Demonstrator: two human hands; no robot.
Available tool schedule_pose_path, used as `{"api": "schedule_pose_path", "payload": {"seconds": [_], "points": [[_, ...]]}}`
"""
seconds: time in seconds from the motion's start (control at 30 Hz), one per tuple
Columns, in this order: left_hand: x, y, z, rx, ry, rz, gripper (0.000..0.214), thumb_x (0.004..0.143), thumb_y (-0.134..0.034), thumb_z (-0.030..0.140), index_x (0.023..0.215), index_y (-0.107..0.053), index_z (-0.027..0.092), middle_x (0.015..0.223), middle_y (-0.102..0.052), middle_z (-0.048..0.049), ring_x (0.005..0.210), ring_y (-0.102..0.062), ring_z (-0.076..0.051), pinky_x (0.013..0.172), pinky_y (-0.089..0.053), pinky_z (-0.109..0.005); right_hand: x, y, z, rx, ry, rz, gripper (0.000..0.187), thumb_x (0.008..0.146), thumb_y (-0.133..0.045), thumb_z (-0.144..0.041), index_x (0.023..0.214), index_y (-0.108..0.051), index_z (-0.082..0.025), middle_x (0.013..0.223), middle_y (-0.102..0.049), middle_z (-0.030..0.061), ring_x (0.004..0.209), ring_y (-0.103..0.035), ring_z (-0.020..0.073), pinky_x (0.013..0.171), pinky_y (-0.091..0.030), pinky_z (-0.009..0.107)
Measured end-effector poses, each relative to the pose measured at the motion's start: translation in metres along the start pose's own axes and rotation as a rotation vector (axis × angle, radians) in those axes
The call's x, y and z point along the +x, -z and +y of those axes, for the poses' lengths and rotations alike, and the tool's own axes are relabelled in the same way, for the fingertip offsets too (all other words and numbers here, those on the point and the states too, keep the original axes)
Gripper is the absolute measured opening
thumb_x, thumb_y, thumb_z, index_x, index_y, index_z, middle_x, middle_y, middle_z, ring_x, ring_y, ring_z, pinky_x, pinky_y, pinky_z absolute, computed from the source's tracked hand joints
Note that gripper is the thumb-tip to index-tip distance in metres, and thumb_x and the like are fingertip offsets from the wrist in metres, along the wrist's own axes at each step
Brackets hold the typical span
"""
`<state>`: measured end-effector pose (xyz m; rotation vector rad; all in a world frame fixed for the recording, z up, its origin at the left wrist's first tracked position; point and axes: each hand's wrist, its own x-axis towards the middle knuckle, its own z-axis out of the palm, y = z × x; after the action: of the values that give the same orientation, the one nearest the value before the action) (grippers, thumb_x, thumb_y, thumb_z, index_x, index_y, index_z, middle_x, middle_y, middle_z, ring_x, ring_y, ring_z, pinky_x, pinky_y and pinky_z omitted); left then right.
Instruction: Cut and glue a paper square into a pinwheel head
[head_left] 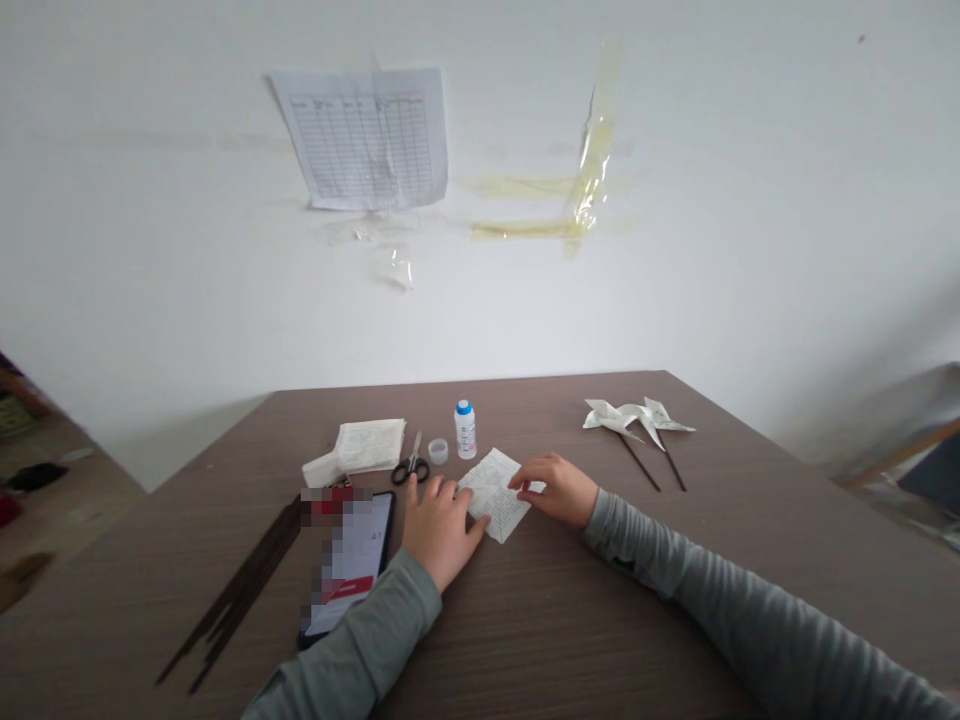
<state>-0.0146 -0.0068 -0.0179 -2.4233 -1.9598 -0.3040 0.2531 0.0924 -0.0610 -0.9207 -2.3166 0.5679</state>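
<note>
A square sheet of printed paper (495, 512) lies on the table, turned so one corner points at me, with crease lines across it. My left hand (441, 530) rests with spread fingers at the sheet's left side, its thumb touching the lower edge. At the right corner, my right hand (556, 490) has thumb and forefinger pinched on the paper. Just behind the sheet stand a white bottle with a blue cap (466, 435) and a small clear round container (438, 453). Black-handled scissors (411, 470) lie beyond my left fingertips.
A stack of printed paper (373, 444) lies at the back left. Nearer are a phone (360, 555) beside my left forearm and several dark thin sticks (244, 583). Two paper pinwheels (616, 417) on dark sticks lie at the back right. A white wall (510, 320) rises behind the table.
</note>
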Motion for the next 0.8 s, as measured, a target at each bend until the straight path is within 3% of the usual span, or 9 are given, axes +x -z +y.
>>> {"api": "schedule_pose_path", "payload": {"seconds": [0.2, 0.37, 0.53, 0.8], "points": [[0.000, -0.009, 0.003, -0.019, 0.029, 0.082, 0.029, 0.112, -0.085, 0.036, 0.133, -0.102, 0.026, 0.148, -0.097, -0.0195, 0.157, -0.082, -0.050, 0.151, -0.048, -0.083, -0.015, -0.006, -0.002, -0.143, 0.034, -0.040, 0.014, 0.104, -0.095, -0.023, 0.110, -0.102, -0.034, 0.114, -0.102, 0.0093, 0.112, -0.097, 0.0377, 0.115, -0.069, 0.054], [-0.005, -0.016, 0.001, -0.018, 0.047, 0.074, 0.039, 0.115, -0.079, 0.036, 0.146, -0.100, 0.024, 0.157, -0.094, -0.0201, 0.161, -0.079, -0.050, 0.153, -0.047, -0.081, -0.015, -0.015, -0.003, -0.204, 0.053, -0.014, 0.006, 0.101, -0.105, -0.033, 0.106, -0.102, -0.034, 0.109, -0.100, 0.0089, 0.109, -0.095, 0.0386, 0.111, -0.069, 0.054], [-0.005, -0.018, 0.001, -0.020, 0.068, 0.049, 0.050, 0.116, -0.078, 0.036, 0.161, -0.095, 0.026, 0.161, -0.091, -0.0199, 0.163, -0.078, -0.048, 0.154, -0.048, -0.078, -0.016, -0.020, -0.008, -0.275, 0.039, -0.003, 0.016, 0.099, -0.108, -0.039, 0.113, -0.104, -0.033, 0.114, -0.099, 0.0119, 0.111, -0.094, 0.0389, 0.114, -0.068, 0.052], [-0.003, -0.023, -0.001, -0.048, 0.036, 0.079, 0.044, 0.115, -0.079, 0.031, 0.155, -0.098, 0.030, 0.174, -0.088, -0.0173, 0.170, -0.075, -0.049, 0.152, -0.051, -0.081, -0.018, -0.024, -0.010, -0.306, 0.020, 0.008, 0.026, 0.095, -0.111, -0.047, 0.116, -0.105, -0.033, 0.116, -0.097, 0.0141, 0.113, -0.093, 0.0435, 0.113, -0.070, 0.058]]}}
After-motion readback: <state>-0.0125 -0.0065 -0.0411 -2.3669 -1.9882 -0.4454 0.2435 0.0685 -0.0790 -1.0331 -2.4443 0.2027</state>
